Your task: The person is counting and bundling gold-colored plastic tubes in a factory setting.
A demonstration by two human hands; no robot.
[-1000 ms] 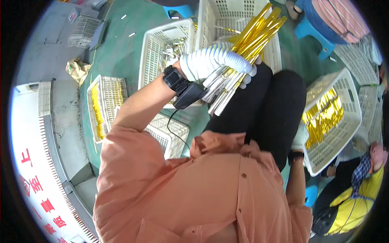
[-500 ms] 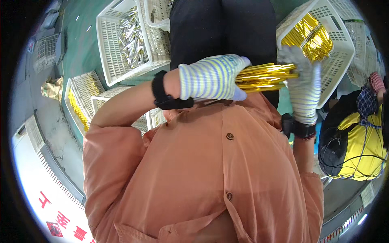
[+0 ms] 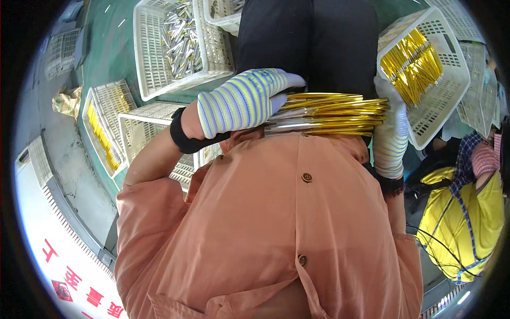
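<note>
A bundle of thin sticks, shiny gold over most of their length and silver at the left end, lies level in front of my chest, above my lap. My left hand, in a striped knit glove, holds the silver end, thumb on the near side. At the gold tips my right hand, gloved too, stands upright with its fingers stretched and its palm against the ends. Its fingertips are near the rim of a white crate with more gold sticks.
Ahead on the left, a white crate holds loose silver pieces. Farther left stands a crate with gold sticks, beside another white crate. A person in yellow sits close by on the right.
The bundle has shifted slightly left and spread, baring more of its silver end. My left hand has slid left along it. My right hand has lowered from above the gold tips to beside them.
</note>
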